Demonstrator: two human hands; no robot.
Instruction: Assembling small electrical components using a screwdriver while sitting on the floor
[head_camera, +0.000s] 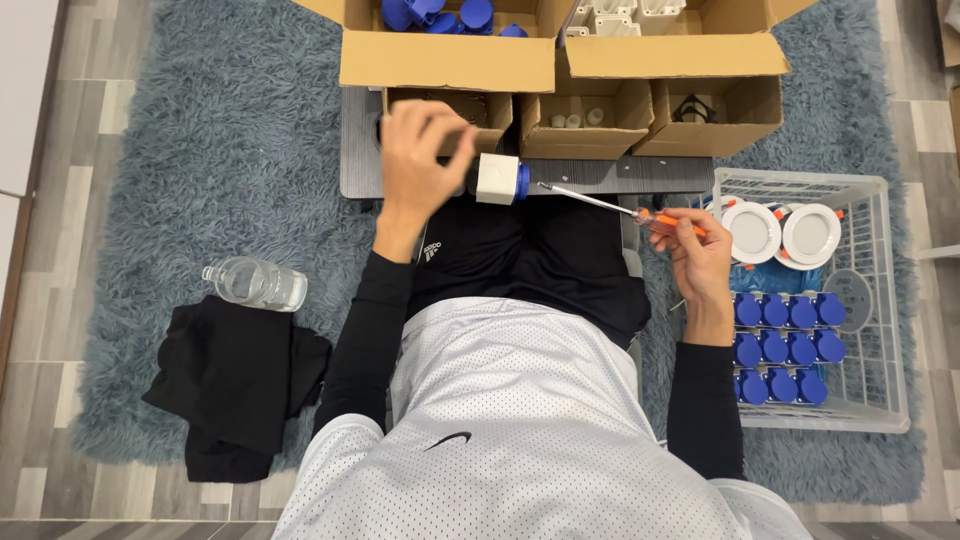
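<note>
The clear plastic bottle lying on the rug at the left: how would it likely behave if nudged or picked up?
The clear bottle lies on its side, so it could roll, though the shaggy blue rug would probably damp that. It looks partly filled with clear liquid, so likely some heft and sloshing. Its thin plastic wall probably flexes when squeezed.

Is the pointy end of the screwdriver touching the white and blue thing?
Apart. The head view shows dark table between the screwdriver tip and the white and blue part, held by the left hand.
</note>
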